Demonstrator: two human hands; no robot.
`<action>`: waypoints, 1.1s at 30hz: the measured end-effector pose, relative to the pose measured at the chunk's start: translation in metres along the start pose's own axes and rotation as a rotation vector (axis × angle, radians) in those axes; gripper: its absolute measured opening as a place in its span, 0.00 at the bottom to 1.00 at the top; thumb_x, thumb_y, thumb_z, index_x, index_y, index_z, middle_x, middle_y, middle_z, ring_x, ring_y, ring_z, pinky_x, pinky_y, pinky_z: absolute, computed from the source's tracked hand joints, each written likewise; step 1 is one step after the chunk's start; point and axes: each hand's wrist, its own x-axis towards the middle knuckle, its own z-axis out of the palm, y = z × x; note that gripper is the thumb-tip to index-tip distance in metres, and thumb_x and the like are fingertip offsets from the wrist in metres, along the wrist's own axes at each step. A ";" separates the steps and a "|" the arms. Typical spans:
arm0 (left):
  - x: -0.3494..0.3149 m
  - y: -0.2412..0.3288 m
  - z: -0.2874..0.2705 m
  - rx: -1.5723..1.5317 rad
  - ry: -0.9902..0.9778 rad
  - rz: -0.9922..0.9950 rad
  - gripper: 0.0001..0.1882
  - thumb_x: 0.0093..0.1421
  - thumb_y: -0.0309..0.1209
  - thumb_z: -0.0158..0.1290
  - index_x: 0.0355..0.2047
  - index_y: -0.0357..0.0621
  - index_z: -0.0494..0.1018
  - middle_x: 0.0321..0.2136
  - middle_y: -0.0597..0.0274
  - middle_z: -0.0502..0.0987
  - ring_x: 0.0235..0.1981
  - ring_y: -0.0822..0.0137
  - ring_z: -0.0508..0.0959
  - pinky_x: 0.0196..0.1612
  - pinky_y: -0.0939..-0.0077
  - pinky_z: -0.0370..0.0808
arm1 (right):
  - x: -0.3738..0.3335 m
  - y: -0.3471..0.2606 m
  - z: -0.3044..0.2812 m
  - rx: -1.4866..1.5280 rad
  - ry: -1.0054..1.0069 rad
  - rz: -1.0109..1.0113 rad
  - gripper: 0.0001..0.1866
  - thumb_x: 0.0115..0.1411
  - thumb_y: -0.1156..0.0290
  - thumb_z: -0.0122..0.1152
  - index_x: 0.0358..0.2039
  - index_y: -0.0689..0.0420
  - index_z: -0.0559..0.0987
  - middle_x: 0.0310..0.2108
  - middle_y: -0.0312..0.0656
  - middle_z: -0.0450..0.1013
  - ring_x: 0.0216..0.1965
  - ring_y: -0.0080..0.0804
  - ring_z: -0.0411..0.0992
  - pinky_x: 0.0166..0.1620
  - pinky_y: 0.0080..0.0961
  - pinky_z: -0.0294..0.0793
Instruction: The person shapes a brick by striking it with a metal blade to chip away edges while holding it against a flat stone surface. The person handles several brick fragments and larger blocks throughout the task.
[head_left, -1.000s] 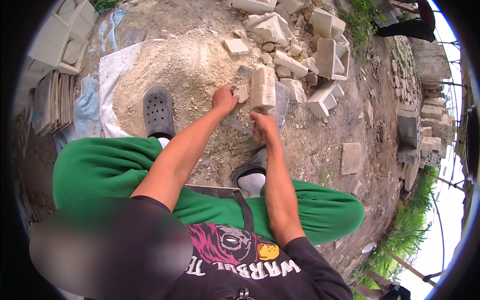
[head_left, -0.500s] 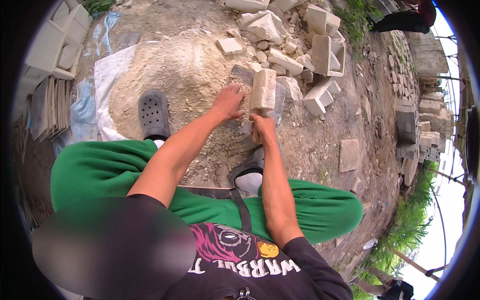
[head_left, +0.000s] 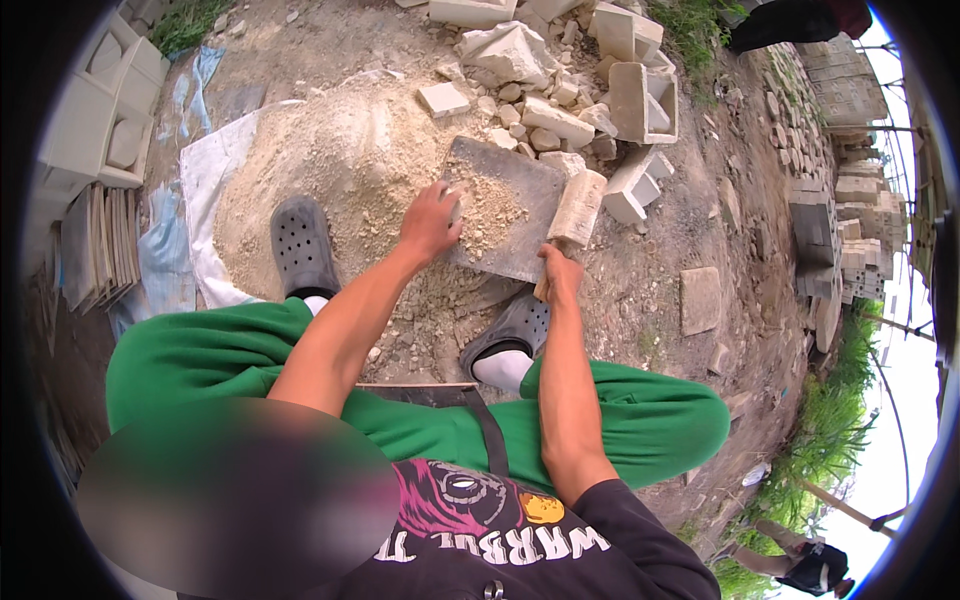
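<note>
Your left hand (head_left: 432, 222) rests on the near left edge of a flat grey slab (head_left: 500, 205), fingers curled down over the rim, so it looks to be steadying or tipping the slab; whether the fingers are fully closed under it you cannot tell. Your right hand (head_left: 560, 275) is closed around the lower end of a pale stone block (head_left: 577, 210), holding it upright against the slab's right edge.

Only the head view shows this. The slab lies just ahead of your feet, at the foot of a sand heap (head_left: 330, 170), and is tilted with its far edge higher. Loose sandy crumbs sit on its face near your left hand. The block's long axis runs from your right hand up and slightly right, its top toward the rubble pile (head_left: 560, 90); held that way it seems to act as a scraper or prop along the slab's side.

Your dark clogs (head_left: 300, 245) stand on either side of the work, one on the sand, one just below the slab. White sheeting (head_left: 205, 200) lies under the sand heap.
</note>
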 end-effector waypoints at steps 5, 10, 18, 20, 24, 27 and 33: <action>-0.012 -0.010 -0.006 -0.089 0.089 0.176 0.26 0.49 0.33 0.64 0.50 0.45 0.74 0.52 0.50 0.72 0.52 0.49 0.74 0.54 0.59 0.75 | -0.008 -0.015 0.013 0.063 -0.086 0.004 0.35 0.36 0.60 0.71 0.42 0.73 0.81 0.43 0.60 0.79 0.46 0.49 0.78 0.49 0.36 0.75; -0.029 -0.023 -0.014 -0.061 0.011 0.419 0.26 0.47 0.32 0.65 0.48 0.48 0.74 0.50 0.54 0.73 0.50 0.51 0.76 0.51 0.61 0.77 | -0.022 -0.034 0.020 0.144 -0.128 -0.049 0.33 0.37 0.61 0.71 0.40 0.75 0.80 0.41 0.56 0.80 0.42 0.44 0.79 0.44 0.35 0.76; -0.046 -0.019 -0.005 -0.014 -0.113 0.602 0.29 0.46 0.31 0.65 0.51 0.49 0.73 0.53 0.55 0.72 0.53 0.51 0.75 0.53 0.61 0.77 | 0.017 -0.032 0.020 0.299 -0.078 -0.050 0.34 0.38 0.60 0.72 0.42 0.75 0.80 0.42 0.57 0.79 0.42 0.44 0.79 0.45 0.35 0.76; -0.043 -0.016 0.000 0.014 -0.072 0.617 0.30 0.46 0.31 0.65 0.52 0.50 0.72 0.54 0.55 0.72 0.54 0.52 0.74 0.54 0.61 0.77 | 0.021 -0.027 0.018 0.365 -0.105 -0.055 0.32 0.39 0.61 0.72 0.41 0.74 0.80 0.42 0.58 0.79 0.44 0.43 0.78 0.46 0.34 0.75; -0.044 -0.013 -0.001 0.002 -0.075 0.555 0.30 0.47 0.32 0.65 0.52 0.50 0.72 0.54 0.55 0.72 0.54 0.52 0.74 0.54 0.62 0.77 | -0.020 -0.024 0.025 0.182 0.059 -0.094 0.29 0.39 0.61 0.71 0.37 0.72 0.81 0.38 0.58 0.80 0.39 0.43 0.79 0.44 0.35 0.76; -0.037 0.009 0.008 -0.091 -0.076 0.571 0.30 0.46 0.33 0.67 0.52 0.49 0.73 0.53 0.55 0.72 0.53 0.52 0.75 0.53 0.62 0.77 | -0.034 -0.014 0.023 0.231 0.050 -0.204 0.27 0.38 0.61 0.71 0.34 0.72 0.82 0.34 0.57 0.81 0.36 0.46 0.80 0.42 0.37 0.77; -0.039 0.055 0.040 -0.052 -0.227 0.402 0.29 0.46 0.36 0.68 0.49 0.48 0.73 0.52 0.52 0.71 0.52 0.51 0.74 0.51 0.60 0.76 | -0.023 -0.005 0.020 0.155 0.100 -0.186 0.26 0.37 0.60 0.71 0.30 0.72 0.82 0.29 0.56 0.80 0.33 0.45 0.80 0.40 0.38 0.77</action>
